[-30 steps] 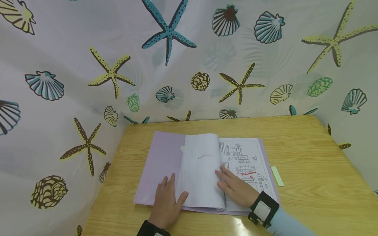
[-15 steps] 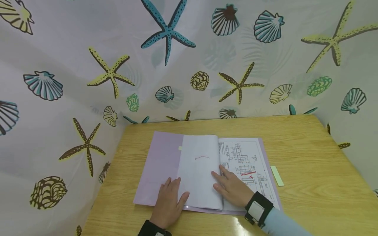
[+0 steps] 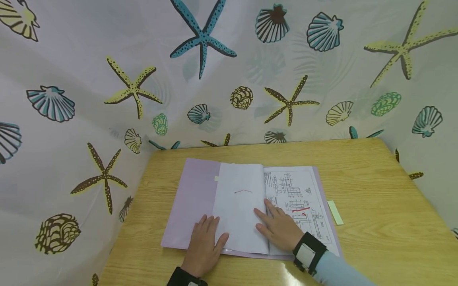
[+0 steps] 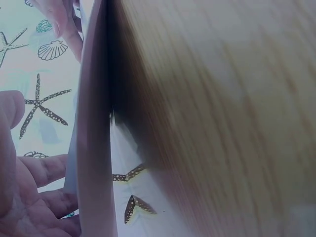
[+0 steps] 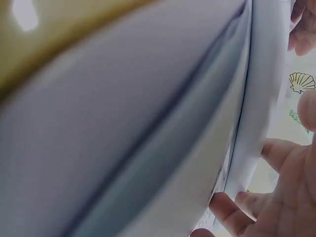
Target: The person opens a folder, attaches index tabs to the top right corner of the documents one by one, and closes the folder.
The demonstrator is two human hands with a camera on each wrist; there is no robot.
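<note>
A pale purple folder (image 3: 191, 206) lies open on the wooden table. Its left page (image 3: 239, 222) is white with a thin curved line; the right page (image 3: 315, 186) carries printed technical drawings with red marks. My left hand (image 3: 204, 246) rests with extended fingers across the lower left, over the purple cover and the white page's edge. Near the fold, my right hand (image 3: 280, 228) lies with spread fingers over the drawing page, fingertips reaching onto the white page. In the right wrist view, fingers (image 5: 229, 212) touch the paper. The left wrist view shows the folder edge-on beside the fingers (image 4: 54, 168).
A small pale green strip (image 3: 335, 212) lies on the wooden table (image 3: 386, 222) to the right of the folder. Behind and at the sides hangs a white cloth (image 3: 229, 59) printed with starfish and shells.
My right hand has slid a little to the left. The white page has shifted left and lies flatter, covering more of the purple cover. My left hand has barely moved.
</note>
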